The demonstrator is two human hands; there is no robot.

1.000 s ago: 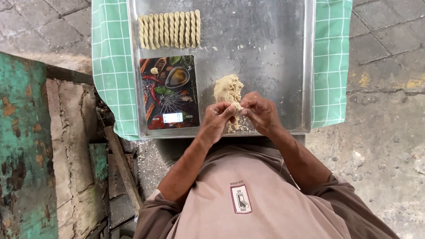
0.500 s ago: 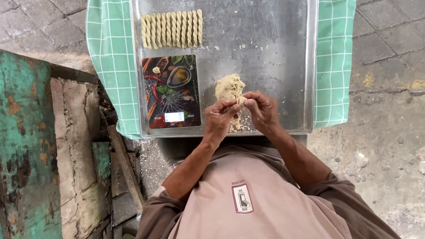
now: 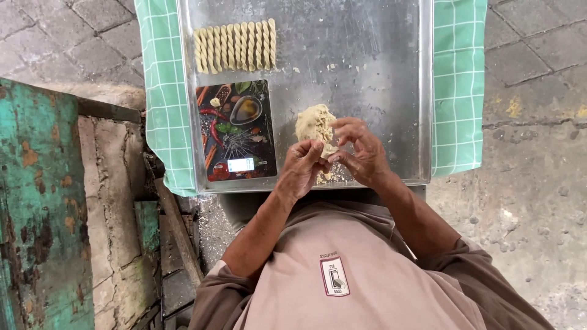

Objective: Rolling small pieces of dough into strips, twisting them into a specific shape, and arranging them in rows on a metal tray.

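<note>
Both hands sit a touch higher & closer together than a sec ago, now meeting right beside the dough lump (image 3: 314, 122) instead of below it. Left hand (image 3: 304, 166) is curled, fingers closed on a small dough bit (image 3: 331, 150); right hand (image 3: 362, 151) meets it from the other side, fingertips pinched on the same bit, other fingers fanned loose above. The bit is hard to see btwn the fingers, so shape can't be told.

Lump lies on the metal tray (image 3: 379, 73), just right of the scale (image 3: 235, 129), w/ crumbs under the hands near the tray's front edge. Row of twisted sticks (image 3: 235, 46) lies at the tray's far left corner, well apart from the hands. Tray rests on a green checked cloth (image 3: 160, 91) over the tabletop.

To do this well, prob: keep the pinch light, work w/ fingertips only, stay over the tray so crumbs land on it, keep the bit even in thickness.

Pose: both forearms come up from the body & converge, elbows out, wrists bent in, hands just above the tray, not resting on it.
</note>
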